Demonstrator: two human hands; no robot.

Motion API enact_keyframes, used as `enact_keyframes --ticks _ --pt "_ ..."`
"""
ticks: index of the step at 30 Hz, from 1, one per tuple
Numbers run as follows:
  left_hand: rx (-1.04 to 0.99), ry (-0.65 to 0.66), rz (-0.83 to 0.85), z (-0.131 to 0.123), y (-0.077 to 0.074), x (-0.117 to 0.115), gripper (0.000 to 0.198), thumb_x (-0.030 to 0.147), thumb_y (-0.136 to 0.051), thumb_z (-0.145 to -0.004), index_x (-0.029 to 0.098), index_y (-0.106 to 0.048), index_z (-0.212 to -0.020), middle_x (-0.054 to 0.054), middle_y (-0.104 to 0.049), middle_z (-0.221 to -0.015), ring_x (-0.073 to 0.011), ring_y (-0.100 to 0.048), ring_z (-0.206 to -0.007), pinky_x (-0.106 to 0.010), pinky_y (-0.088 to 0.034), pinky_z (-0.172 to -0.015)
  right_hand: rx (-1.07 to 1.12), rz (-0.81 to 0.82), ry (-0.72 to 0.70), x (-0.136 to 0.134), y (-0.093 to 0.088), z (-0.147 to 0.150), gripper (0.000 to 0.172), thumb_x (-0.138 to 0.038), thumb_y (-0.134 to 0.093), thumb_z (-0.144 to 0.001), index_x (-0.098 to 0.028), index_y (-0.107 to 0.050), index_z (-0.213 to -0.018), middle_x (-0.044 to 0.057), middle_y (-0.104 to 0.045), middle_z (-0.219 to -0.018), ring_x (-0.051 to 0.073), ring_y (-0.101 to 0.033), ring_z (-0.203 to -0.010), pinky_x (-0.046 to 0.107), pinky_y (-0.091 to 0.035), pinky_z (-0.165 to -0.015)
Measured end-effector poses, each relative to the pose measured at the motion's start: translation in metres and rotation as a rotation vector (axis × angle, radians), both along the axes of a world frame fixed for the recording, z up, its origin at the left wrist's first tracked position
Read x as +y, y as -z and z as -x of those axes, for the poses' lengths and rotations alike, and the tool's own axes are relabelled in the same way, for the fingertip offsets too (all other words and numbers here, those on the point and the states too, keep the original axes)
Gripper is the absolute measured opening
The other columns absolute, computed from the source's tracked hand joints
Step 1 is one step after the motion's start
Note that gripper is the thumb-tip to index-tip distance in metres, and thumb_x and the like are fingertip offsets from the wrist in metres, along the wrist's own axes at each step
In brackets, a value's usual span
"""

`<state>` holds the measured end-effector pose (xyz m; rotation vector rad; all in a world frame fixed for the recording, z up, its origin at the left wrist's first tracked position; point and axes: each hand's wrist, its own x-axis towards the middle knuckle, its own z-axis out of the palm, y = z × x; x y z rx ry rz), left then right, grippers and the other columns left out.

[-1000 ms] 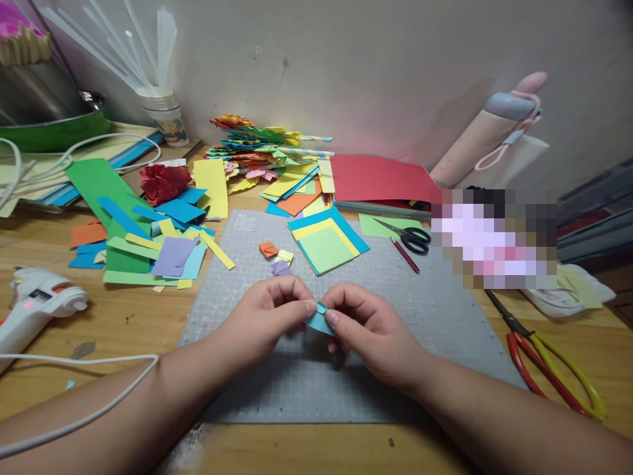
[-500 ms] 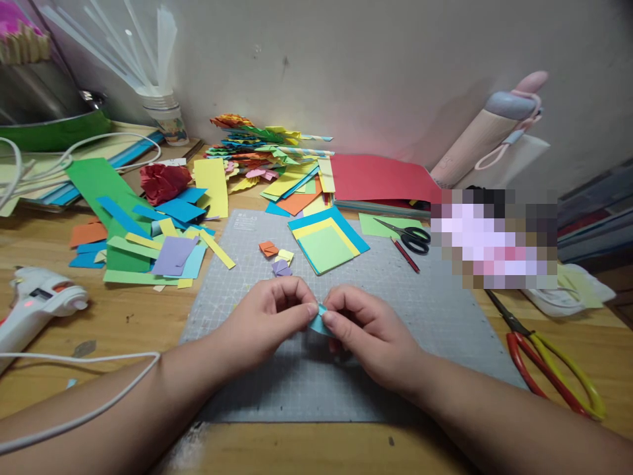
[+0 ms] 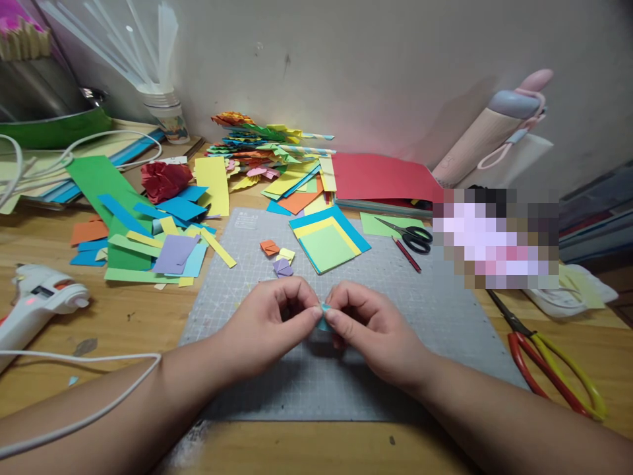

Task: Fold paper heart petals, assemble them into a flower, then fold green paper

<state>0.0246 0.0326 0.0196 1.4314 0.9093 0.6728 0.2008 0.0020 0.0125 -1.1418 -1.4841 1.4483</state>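
While the left hand [image 3: 277,323] pinches one side of a small light-blue paper piece [image 3: 324,323] between thumb and fingers, the right hand [image 3: 373,330] grips its other side, over the grey cutting mat [image 3: 445,323]. Just beyond the hands lie three small folded papers [image 3: 283,267], orange, yellow and purple, near stacked square sheets [image 3: 330,245].

Three small folded papers [image 3: 286,254], two pairs of scissors [image 3: 417,240], one pencil [image 3: 407,255], one glue gun [image 3: 30,307], one mat [image 3: 277,396]

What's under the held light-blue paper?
Grey cutting mat. Left hand and right hand cover part of the light-blue paper; its underside and the mat they block can't be seen.
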Motion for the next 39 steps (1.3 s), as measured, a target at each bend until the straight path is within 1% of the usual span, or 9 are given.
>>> enact_keyframes --ticks 2,6,12,17,22,25,29,36,39 --pt "-0.036 -0.015 0.051 0.0 0.0003 -0.0001 0.015 0.026 -0.059 -0.077 0.015 -0.054 -0.068 0.0 -0.056 -0.069 -0.0116 -0.049 -0.064 -0.024 -0.038 -0.06 0.041 0.019 -0.02 0.0002 0.0005 -0.001 0.02 -0.031 -0.055 -0.086 -0.018 -0.05 -0.072 -0.004 -0.049 -0.062 0.01 -0.047 -0.055 0.024 -0.038 -0.053" --pt "-0.13 -0.011 0.156 0.0 0.002 0.0017 0.016 0.026 -0.061 -0.076 0.015 -0.053 -0.067 0.002 -0.054 -0.066 -0.0092 -0.047 -0.06 -0.022 -0.036 -0.058 0.164 0.108 -0.042 0.0021 0.0003 -0.0005 0.023 -0.036 -0.052 -0.088 -0.017 -0.053 -0.075 -0.003 -0.051 -0.061 0.009 -0.049 -0.054 0.024 -0.04 -0.054" --pt "-0.13 -0.022 0.162 0.0008 0.004 0.004 0.017 0.026 -0.06 -0.077 0.015 -0.052 -0.067 0.002 -0.053 -0.067 -0.0087 -0.045 -0.06 -0.022 -0.035 -0.057 0.21 0.179 -0.034 0.0046 -0.0025 0.0015 0.023 -0.036 -0.059 -0.084 -0.017 -0.053 -0.074 -0.004 -0.052 -0.06 0.007 -0.051 -0.051 0.021 -0.04 -0.051" --pt "-0.126 -0.014 0.11 0.0002 0.0034 0.0034 0.016 0.025 -0.059 -0.079 0.016 -0.051 -0.069 0.002 -0.053 -0.069 -0.0096 -0.047 -0.062 -0.023 -0.036 -0.059 0.259 0.211 -0.045 0.0043 -0.0002 0.002 0.023 -0.037 -0.059 -0.085 -0.016 -0.054 -0.076 -0.004 -0.053 -0.059 0.008 -0.052 -0.053 0.021 -0.041 -0.051" --pt "-0.088 -0.002 -0.011 0.0009 0.0031 0.0018 0.014 0.026 -0.055 -0.083 0.017 -0.05 -0.073 0.0 -0.053 -0.074 -0.0129 -0.05 -0.071 -0.027 -0.039 -0.066 0.318 0.304 -0.032 0.0047 0.0048 0.0031 0.023 -0.039 -0.059 -0.084 -0.018 -0.053 -0.078 -0.004 -0.055 -0.056 0.008 -0.052 -0.051 0.019 -0.04 -0.048" --pt "-0.074 -0.007 -0.075 0.002 0.0032 0.0008 0.014 0.026 -0.053 -0.084 0.017 -0.05 -0.073 -0.001 -0.052 -0.076 -0.0139 -0.05 -0.072 -0.029 -0.041 -0.068 0.339 0.353 -0.02 0.006 0.0051 0.0037 0.025 -0.04 -0.062 -0.082 -0.018 -0.052 -0.079 -0.004 -0.055 -0.057 0.008 -0.051 -0.05 0.018 -0.039 -0.046" --pt "-0.065 0.006 -0.08 0.0014 0.0018 0.0008 0.015 0.027 -0.052 -0.084 0.017 -0.049 -0.074 -0.001 -0.052 -0.076 -0.0142 -0.05 -0.072 -0.029 -0.042 -0.068 0.321 0.332 -0.009 0.0074 0.0016 0.0038 0.026 -0.04 -0.066 -0.079 -0.018 -0.052 -0.076 -0.005 -0.053 -0.059 0.007 -0.05 -0.05 0.018 -0.039 -0.045" --pt "-0.04 0.023 -0.06 0.0009 -0.0013 0.0005 0.016 0.027 -0.053 -0.083 0.017 -0.05 -0.072 -0.002 -0.054 -0.076 -0.0145 -0.051 -0.072 -0.028 -0.042 -0.067 0.196 0.194 0.011 0.0052 -0.0002 0.0024 0.025 -0.038 -0.062 -0.082 -0.017 -0.052 -0.073 -0.005 -0.049 -0.061 0.007 -0.05 -0.052 0.02 -0.039 -0.048" --pt "-0.029 0.028 -0.048 0.0013 -0.0009 -0.0001 0.016 0.027 -0.053 -0.083 0.017 -0.05 -0.071 -0.001 -0.054 -0.074 -0.0143 -0.052 -0.072 -0.028 -0.042 -0.067 0.163 0.168 0.027 0.0042 0.0011 0.0026 0.024 -0.037 -0.06 -0.083 -0.017 -0.051 -0.073 -0.004 -0.049 -0.063 0.007 -0.05 -0.052 0.021 -0.039 -0.049"
